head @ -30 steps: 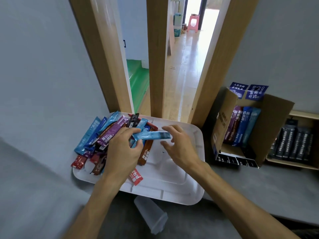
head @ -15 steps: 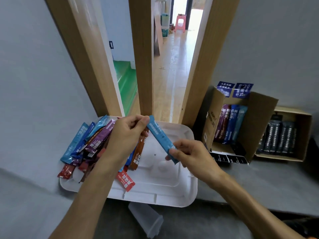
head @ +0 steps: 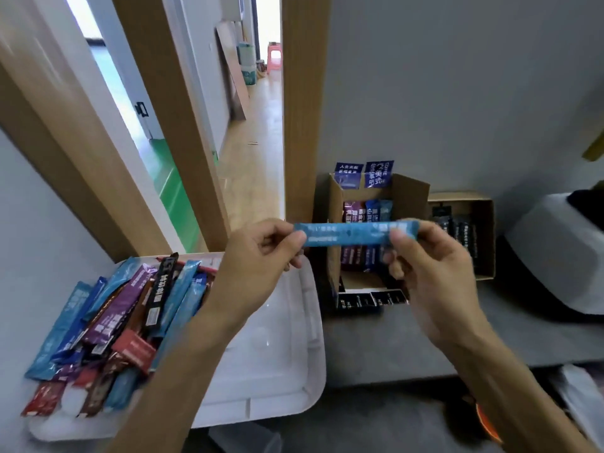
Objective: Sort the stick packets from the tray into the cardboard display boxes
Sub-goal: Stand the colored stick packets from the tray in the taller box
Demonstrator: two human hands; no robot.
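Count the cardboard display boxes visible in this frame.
2. A tall box behind the held blue packet, holding purple and blue packets; a lower box to its right, holding black packets. Others may lie outside view.

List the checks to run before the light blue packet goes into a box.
1. Grip: left hand and right hand each pinch an end of the light blue packet: ok.
2. Packet clear of the tray: ok.
3. Matching box: the tall cardboard box behind it holds purple, blue and light blue packets: ok.
4. Free room in that box: cannot tell, packet and hands hide it.
5. Tray emptied: not ok, a pile of packets lies on its left side.
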